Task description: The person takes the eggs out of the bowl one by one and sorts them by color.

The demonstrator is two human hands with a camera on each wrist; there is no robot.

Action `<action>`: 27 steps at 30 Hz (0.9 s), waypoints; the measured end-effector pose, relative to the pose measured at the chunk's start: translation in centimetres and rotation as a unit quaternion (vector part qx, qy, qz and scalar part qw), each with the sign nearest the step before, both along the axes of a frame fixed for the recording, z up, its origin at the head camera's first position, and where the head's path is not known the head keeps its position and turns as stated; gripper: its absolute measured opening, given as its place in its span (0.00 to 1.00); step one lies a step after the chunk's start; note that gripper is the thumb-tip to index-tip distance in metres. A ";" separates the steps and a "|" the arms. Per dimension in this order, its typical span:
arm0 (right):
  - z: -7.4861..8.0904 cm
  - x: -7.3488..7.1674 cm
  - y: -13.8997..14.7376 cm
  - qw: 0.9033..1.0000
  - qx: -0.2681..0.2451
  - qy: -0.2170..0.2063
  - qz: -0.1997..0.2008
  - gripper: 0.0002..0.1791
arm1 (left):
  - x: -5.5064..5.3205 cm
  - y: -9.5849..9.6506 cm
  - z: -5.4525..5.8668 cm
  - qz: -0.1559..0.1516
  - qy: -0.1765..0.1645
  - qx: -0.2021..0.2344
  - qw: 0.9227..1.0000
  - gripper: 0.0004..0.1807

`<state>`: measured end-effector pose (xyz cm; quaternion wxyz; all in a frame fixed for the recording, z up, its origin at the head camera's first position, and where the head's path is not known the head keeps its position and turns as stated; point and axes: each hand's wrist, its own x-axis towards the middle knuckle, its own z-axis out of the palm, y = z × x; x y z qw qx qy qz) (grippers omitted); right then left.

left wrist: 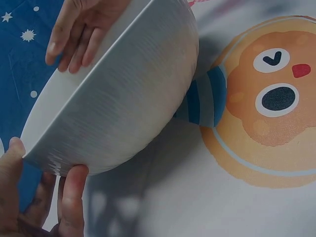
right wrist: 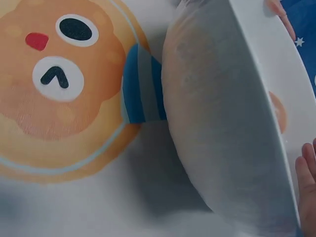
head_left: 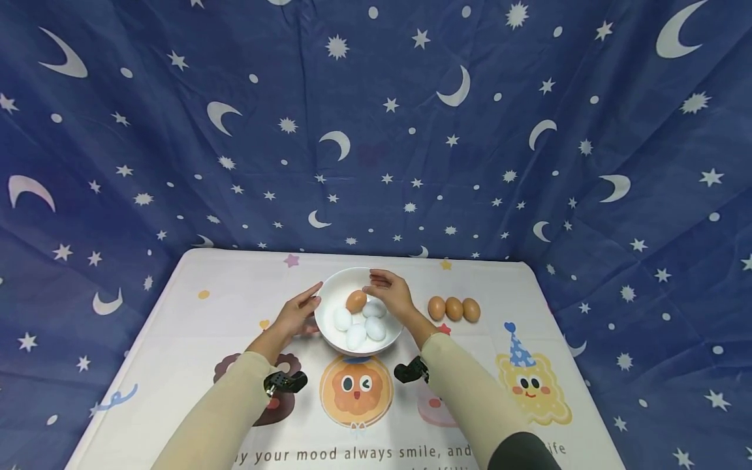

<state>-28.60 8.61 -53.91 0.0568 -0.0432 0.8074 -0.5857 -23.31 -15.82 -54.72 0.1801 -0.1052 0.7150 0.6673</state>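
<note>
A white bowl (head_left: 329,331) stands on the table between my hands. Inside it lie one brown egg (head_left: 356,301) and several white eggs (head_left: 375,328). My left hand (head_left: 296,314) holds the bowl by its left side; in the left wrist view the thumb rests at the rim and the other fingers (left wrist: 74,197) lie against the outer wall. My right hand (head_left: 390,294) reaches over the right rim, its relaxed fingers hanging inside the bowl close to the brown egg. In the right wrist view the bowl's wall hides most of the eggs.
Right of the bowl, three brown eggs (head_left: 454,309) sit in a row on the table. The white tablecloth (head_left: 188,339) carries printed cartoon figures and lettering. A blue curtain (head_left: 376,150) with moons and stars hangs behind the table's far edge.
</note>
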 end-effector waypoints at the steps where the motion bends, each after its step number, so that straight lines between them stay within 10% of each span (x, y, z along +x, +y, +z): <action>1: -0.2 -0.1 -0.2 1.000 0.011 -0.004 0.002 0.30 | 0.0 0.0 0.0 -0.001 0.000 0.001 1.000 0.28; 9: -1.2 -0.4 -1.1 0.993 0.111 0.014 0.041 0.27 | -0.1 -0.1 0.0 -0.005 0.000 0.001 1.000 0.28; 27: -1.5 0.0 -1.4 0.984 0.144 -0.016 0.105 0.31 | -0.1 -0.1 -0.2 0.000 0.000 -0.002 1.000 0.28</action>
